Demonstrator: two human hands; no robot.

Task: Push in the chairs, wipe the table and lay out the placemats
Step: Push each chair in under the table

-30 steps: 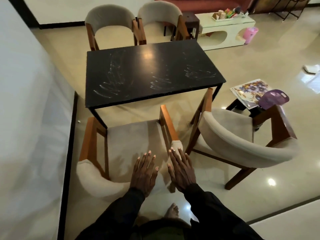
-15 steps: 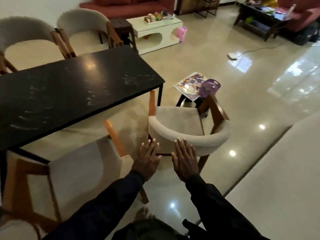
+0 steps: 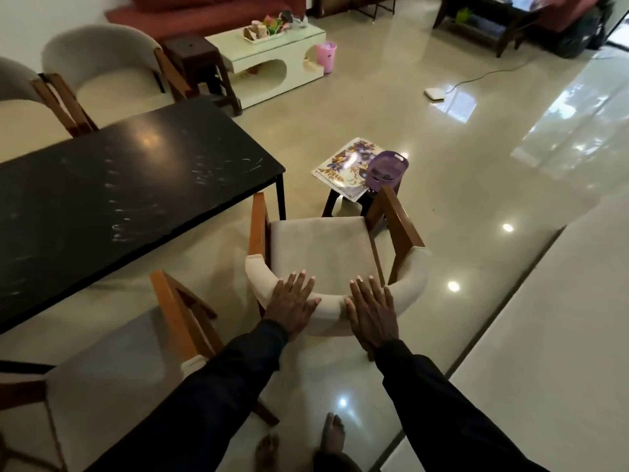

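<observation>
The cream-cushioned armchair with the orange-brown wooden frame (image 3: 320, 247) stood off the near right corner of the black rectangular table (image 3: 119, 199), its seat wholly outside the tabletop and turned slightly askew to the table's edge. Half a second before, both hands had hung just short of its curved padded backrest; now they lay on it. The left hand (image 3: 292, 303) rested flat on the table-side half and the right hand (image 3: 372, 313) on the half away from the table. The fingers were straight and a little spread, none curled round the padding. The chair thus sat directly ahead of both palms, ready, I judge, for a shove towards the table.

A second matching armchair (image 3: 112, 362) on the same long side also showed its seat outside the tabletop. White smears streaked the table, unwiped. The floral placemats (image 3: 345, 165) lay stacked on a small dark stool (image 3: 332, 202) beyond the table's right end, beside a purple plastic container (image 3: 386, 172)
</observation>
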